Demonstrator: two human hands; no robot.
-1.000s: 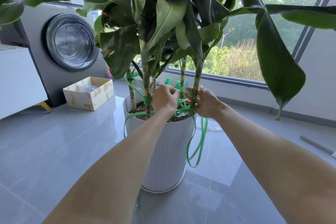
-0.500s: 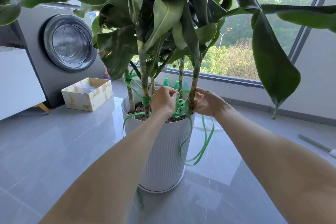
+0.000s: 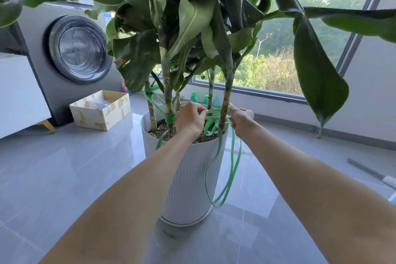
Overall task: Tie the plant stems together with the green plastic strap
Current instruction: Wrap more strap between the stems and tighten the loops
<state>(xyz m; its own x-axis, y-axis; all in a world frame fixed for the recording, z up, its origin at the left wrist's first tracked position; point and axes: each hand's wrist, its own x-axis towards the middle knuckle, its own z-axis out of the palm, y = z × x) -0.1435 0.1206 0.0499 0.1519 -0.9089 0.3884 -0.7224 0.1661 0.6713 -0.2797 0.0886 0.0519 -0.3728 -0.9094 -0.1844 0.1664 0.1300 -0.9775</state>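
Observation:
A tall leafy plant grows from a white ribbed pot [image 3: 188, 178]. The green plastic strap [image 3: 230, 169] is wound round the left stem [image 3: 150, 109] and the middle stem [image 3: 168, 100], loops around the right stem [image 3: 225, 100], and hangs in a long loop down the pot's front. My left hand [image 3: 189, 119] pinches the strap just left of the right stem. My right hand [image 3: 241, 117] pinches the strap on that stem's right side. Both hands are above the soil at the pot's rim.
A taped cardboard box [image 3: 100, 109] sits on the grey tiled floor left of the pot, in front of a washing machine [image 3: 70, 49]. Bottles [image 3: 194, 96] stand behind the pot under the window. A rod [image 3: 370, 172] lies on the floor at the right.
My hands have drawn slightly apart on either side of the right stem, and the hanging strap loop has swung and dropped lower down the pot.

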